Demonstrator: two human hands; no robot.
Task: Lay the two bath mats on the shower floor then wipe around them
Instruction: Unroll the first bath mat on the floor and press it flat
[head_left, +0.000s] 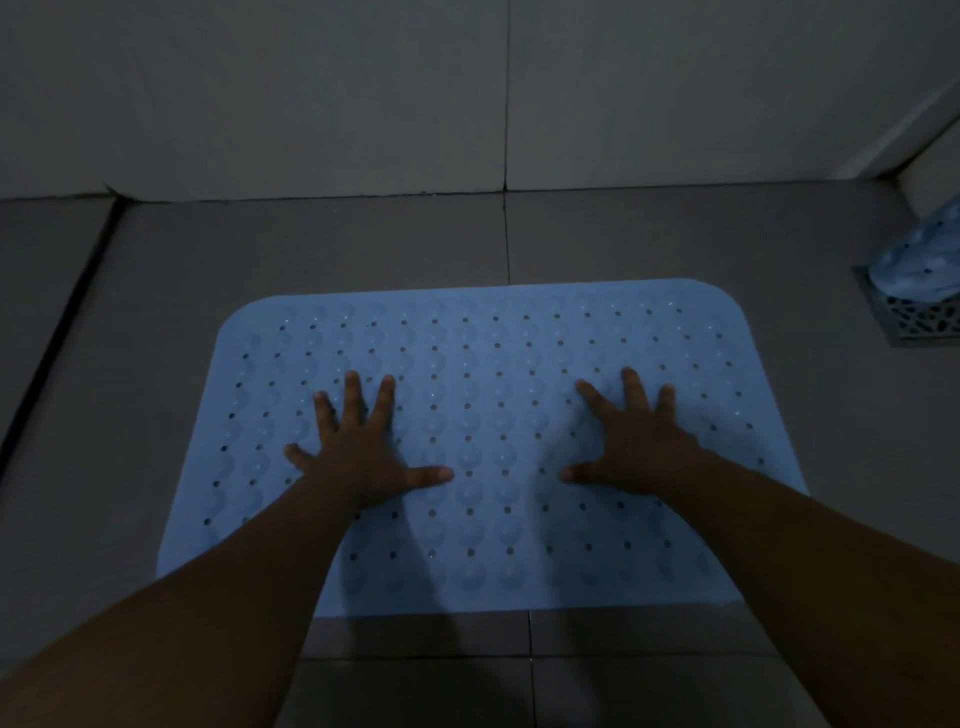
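Observation:
A light blue rubber bath mat (483, 364) with rows of small holes lies flat on the grey tiled shower floor, in the middle of the view. My left hand (358, 447) presses on its left half, palm down with fingers spread. My right hand (631, 441) presses flat on its right half in the same way. A second blue mat (919, 260) stands rolled or bunched at the far right edge, partly cut off by the frame.
A metal floor drain grate (919, 319) sits at the right, partly under the bunched mat. Grey tiled walls (311, 104) close the back and the right corner. A dark channel (62, 332) runs along the floor on the left.

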